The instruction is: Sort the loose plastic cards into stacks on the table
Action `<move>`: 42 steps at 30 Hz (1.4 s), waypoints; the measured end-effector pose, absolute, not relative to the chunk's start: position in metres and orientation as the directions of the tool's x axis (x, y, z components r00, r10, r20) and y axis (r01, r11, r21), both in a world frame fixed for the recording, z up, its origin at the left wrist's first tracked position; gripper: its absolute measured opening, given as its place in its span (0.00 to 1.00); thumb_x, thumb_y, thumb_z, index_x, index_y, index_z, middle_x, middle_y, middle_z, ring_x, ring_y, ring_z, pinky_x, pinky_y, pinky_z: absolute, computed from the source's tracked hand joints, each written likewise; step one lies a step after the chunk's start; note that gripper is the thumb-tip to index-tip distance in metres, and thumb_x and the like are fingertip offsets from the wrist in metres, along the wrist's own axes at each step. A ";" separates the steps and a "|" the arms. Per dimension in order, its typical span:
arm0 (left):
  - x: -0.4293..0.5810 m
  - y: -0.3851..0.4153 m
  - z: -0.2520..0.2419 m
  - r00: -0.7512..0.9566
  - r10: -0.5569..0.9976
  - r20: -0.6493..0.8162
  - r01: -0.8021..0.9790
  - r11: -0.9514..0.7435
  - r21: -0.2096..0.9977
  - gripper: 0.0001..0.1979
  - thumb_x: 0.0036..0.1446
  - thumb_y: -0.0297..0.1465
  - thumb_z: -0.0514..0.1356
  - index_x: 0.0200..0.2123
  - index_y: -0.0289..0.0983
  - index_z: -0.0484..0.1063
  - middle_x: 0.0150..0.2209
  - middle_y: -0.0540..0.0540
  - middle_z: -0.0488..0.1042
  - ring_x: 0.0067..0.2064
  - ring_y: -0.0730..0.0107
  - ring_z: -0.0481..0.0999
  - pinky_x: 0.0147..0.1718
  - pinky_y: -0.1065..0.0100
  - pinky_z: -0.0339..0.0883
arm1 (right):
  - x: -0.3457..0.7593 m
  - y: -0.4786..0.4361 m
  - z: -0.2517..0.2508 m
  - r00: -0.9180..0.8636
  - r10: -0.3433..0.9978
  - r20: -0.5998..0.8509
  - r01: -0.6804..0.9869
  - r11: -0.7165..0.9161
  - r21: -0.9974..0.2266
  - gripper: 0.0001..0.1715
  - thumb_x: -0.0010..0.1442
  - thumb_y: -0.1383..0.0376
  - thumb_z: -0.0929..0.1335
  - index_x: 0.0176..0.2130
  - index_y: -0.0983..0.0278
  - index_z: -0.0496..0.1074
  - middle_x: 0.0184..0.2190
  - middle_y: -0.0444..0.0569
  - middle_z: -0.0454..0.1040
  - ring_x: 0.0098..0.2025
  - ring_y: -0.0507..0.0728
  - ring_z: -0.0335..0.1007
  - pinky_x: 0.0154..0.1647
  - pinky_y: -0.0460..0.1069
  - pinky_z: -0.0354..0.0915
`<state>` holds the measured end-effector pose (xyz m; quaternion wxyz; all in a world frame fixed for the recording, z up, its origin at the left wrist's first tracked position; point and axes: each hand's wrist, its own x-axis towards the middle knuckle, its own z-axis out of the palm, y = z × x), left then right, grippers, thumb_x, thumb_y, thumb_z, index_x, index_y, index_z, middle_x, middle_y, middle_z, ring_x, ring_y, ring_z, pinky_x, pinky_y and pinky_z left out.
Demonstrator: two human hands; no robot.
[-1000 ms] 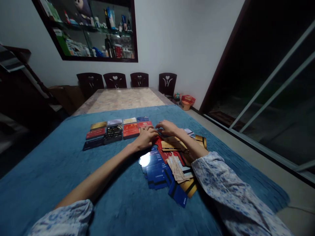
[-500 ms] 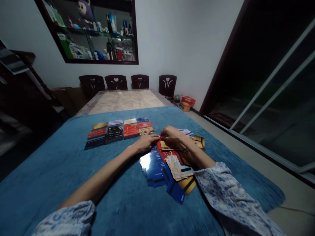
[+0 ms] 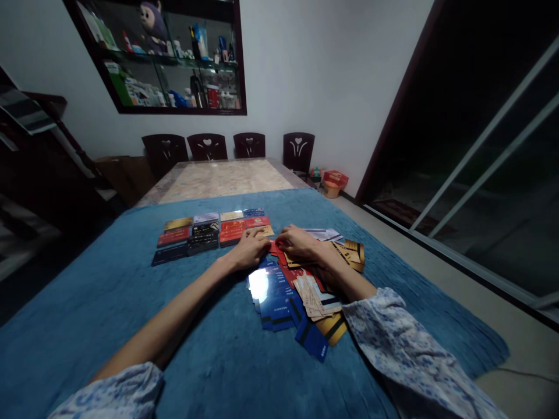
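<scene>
My right hand (image 3: pixel 297 242) has its fingers bent and pinched on a red card (image 3: pixel 275 247) at the far left edge of a loose spread of cards. Close beside it, my left hand (image 3: pixel 248 250) is curled with its fingertips at that card's left end; what they grip is hidden. Under and in front of both hands lie overlapping blue cards (image 3: pixel 276 297), pale beige cards (image 3: pixel 311 297) and gold cards (image 3: pixel 335 329). Just beyond my left hand, neat card stacks stand in rows, among them a red stack (image 3: pixel 231 231) and a black stack (image 3: pixel 203 238).
A blue cloth (image 3: pixel 205 361) covers the near part of the table. Its far part shows a patterned tabletop (image 3: pixel 218 177), with dark chairs (image 3: pixel 207 146) behind. More gold cards (image 3: pixel 353 253) lie right of my right forearm. An orange bucket (image 3: pixel 332 187) stands on the floor.
My left hand has drawn slightly left and its stretched fingers have curled in. My right hand has shifted a little left, with the red card now showing between the hands.
</scene>
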<state>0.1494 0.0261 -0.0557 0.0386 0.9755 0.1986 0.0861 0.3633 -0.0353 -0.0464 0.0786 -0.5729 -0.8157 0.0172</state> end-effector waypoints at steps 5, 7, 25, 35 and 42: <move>0.146 0.030 -0.053 0.916 0.371 0.154 0.365 -0.929 0.068 0.14 0.63 0.26 0.54 0.48 0.40 0.76 0.52 0.40 0.78 0.64 0.46 0.61 0.57 0.44 0.55 | 0.364 -0.031 -0.053 -0.349 0.926 0.142 0.915 0.369 -0.163 0.14 0.64 0.64 0.69 0.48 0.60 0.82 0.43 0.54 0.78 0.44 0.58 0.70 0.49 0.50 0.60; 0.145 0.032 -0.052 0.928 0.338 0.156 0.337 -0.941 0.031 0.13 0.64 0.27 0.54 0.45 0.40 0.77 0.50 0.40 0.78 0.63 0.47 0.62 0.57 0.46 0.55 | 0.365 -0.030 -0.055 -0.360 0.922 0.145 0.904 0.383 -0.190 0.14 0.64 0.63 0.70 0.48 0.61 0.82 0.43 0.54 0.78 0.45 0.59 0.70 0.50 0.51 0.60; 0.134 0.037 -0.033 0.909 0.321 0.265 0.348 -0.935 -0.061 0.12 0.60 0.23 0.54 0.37 0.35 0.79 0.37 0.39 0.79 0.45 0.57 0.72 0.48 0.58 0.63 | 0.362 -0.032 -0.053 -0.319 0.923 0.215 0.889 0.370 -0.268 0.16 0.59 0.62 0.73 0.48 0.62 0.81 0.42 0.52 0.80 0.45 0.59 0.69 0.46 0.50 0.59; 0.136 0.045 -0.039 0.847 0.404 0.344 0.400 -0.912 0.087 0.14 0.57 0.21 0.54 0.34 0.34 0.80 0.33 0.41 0.77 0.39 0.61 0.75 0.41 0.64 0.68 | 0.354 -0.036 -0.051 -0.213 0.951 0.222 0.946 0.258 -0.196 0.13 0.63 0.69 0.65 0.41 0.63 0.80 0.40 0.52 0.81 0.42 0.58 0.71 0.40 0.48 0.57; 0.136 0.049 -0.046 0.790 0.464 0.401 0.422 -0.886 0.194 0.13 0.56 0.22 0.55 0.32 0.34 0.80 0.32 0.43 0.77 0.35 0.64 0.75 0.36 0.66 0.68 | 0.354 -0.035 -0.053 -0.205 0.952 0.229 0.947 0.252 -0.199 0.10 0.60 0.68 0.67 0.37 0.63 0.80 0.36 0.51 0.80 0.39 0.58 0.70 0.38 0.48 0.57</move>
